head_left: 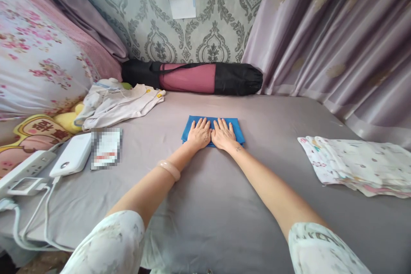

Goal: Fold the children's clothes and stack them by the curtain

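A folded blue cloth lies in the middle of the grey bed sheet. My left hand rests flat on the cloth's left half, fingers stretched out. My right hand lies flat beside it on the right half, fingers also spread. The two hands touch side by side. A pale bangle sits on my left forearm.
A stack of folded printed cloths lies at the right. A crumpled white garment is at the back left. A rolled mat in a black bag lies against the wall. A white power bank, power strip and cables sit at left.
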### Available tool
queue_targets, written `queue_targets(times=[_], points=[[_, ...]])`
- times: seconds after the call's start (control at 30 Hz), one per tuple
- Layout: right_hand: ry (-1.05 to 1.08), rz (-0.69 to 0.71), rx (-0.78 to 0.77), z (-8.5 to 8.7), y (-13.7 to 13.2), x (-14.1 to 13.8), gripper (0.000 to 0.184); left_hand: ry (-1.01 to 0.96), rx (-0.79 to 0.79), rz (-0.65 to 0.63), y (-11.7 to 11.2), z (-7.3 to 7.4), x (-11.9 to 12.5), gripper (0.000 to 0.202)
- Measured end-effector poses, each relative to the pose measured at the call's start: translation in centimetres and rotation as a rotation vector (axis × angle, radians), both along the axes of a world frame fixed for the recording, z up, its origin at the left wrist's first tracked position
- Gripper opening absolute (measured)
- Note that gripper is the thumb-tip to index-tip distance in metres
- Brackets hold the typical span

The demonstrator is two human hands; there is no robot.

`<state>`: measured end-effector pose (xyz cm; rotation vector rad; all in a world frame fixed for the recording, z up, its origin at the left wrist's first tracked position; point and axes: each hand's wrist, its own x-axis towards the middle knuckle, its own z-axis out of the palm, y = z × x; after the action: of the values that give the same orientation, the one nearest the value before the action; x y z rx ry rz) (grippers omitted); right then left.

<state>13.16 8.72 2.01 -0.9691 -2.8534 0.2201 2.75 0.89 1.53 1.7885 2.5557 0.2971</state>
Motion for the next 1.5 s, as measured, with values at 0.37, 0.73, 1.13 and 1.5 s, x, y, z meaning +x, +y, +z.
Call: queue_targets(times=[0.37,0.73,1.13,1.5], points=[[-0.095,0.014,-0.071,1.2,0.7,-0.2,0.057,0.005,-0.074,-0.01,0.4,1.6,-0.3,0.052],[-0.044,0.12,0.035,0.0,2.6,0.2,0.057,0.102,-0.053,-0.094,1.2,0.5,-1.4,0.055],[0.066,-0.138,0.141,0.0,2.0,0.2,0.063,0.148,0.011,0.165,1.1,0.6,-1.0,0.069],[-0.048,-0.222,-0.012,0.1,2.5,-0.4,0.068,0.066,-0.088,0.193,1.6,0.6,-1.3,0.075]])
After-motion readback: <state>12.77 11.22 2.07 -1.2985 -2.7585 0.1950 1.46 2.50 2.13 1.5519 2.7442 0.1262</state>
